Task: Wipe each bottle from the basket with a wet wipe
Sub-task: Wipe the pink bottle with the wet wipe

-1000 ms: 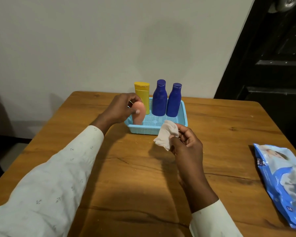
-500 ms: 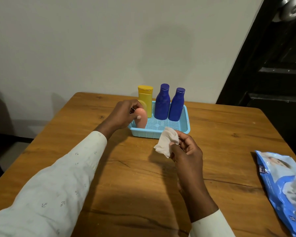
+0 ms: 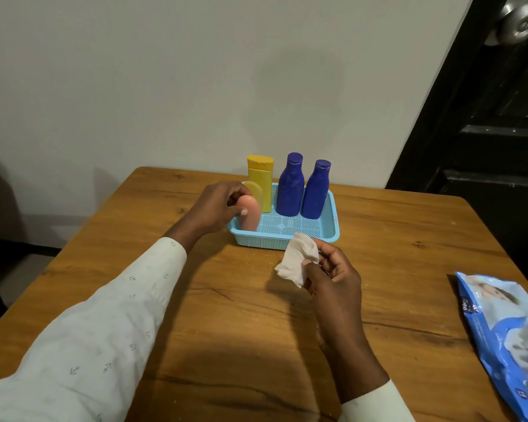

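A light blue basket (image 3: 329, 231) stands at the far middle of the wooden table. In it stand a yellow bottle (image 3: 260, 181) and two dark blue bottles (image 3: 290, 185) (image 3: 316, 190). My left hand (image 3: 217, 205) grips a small pink bottle (image 3: 251, 214) that stands upright in the basket's left end. A pale yellow rounded piece shows just behind my fingers. My right hand (image 3: 333, 272) pinches a crumpled white wet wipe (image 3: 296, 260) just in front of the basket's near rim.
A blue pack of wet wipes (image 3: 506, 333) lies at the table's right edge. A white wall rises behind the table, and a dark door with a metal knob (image 3: 520, 21) stands at the right.
The pink bottle has settled a little lower in the basket's left end, with my left hand still round it. My right hand with the wipe has stayed in place.
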